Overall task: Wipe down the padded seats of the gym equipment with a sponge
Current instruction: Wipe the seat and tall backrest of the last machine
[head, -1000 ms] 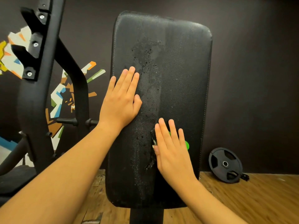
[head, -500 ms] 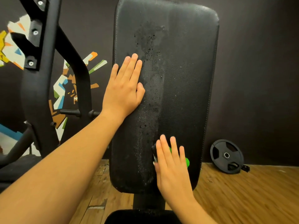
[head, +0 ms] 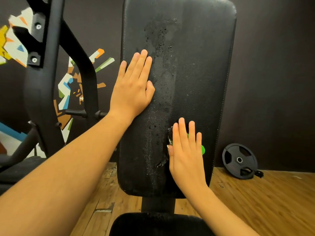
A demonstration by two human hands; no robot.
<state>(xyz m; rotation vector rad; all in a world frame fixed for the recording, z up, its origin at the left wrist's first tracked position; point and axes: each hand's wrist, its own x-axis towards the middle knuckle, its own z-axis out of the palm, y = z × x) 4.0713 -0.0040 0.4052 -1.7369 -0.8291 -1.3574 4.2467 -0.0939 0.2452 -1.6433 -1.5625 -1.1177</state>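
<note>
Flanking backrest pad (head: 196, 82): rack frame (head: 42, 99), weight plate (head: 239, 160); fingers (head: 141, 65) together, left hand (head: 131, 87) flat, right hand (head: 185, 154) atop sponge (head: 202, 149).

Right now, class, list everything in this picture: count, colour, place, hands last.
Backrest pad: one, black, centre, upright, wet streak down its middle.
Seat pad: one, black, bottom edge.
Sponge: one, green, under the right hand on the backrest pad.
Weight plate: one, black, right, on the floor against the wall.
Rack frame: one, black, left.
Mural: one, multicoloured, wall behind the rack frame.
Floor: one, brown wood, below.
Left hand: one, flat on the backrest pad's left side.
Right hand: one, straight fingers pressing the sponge.
</note>
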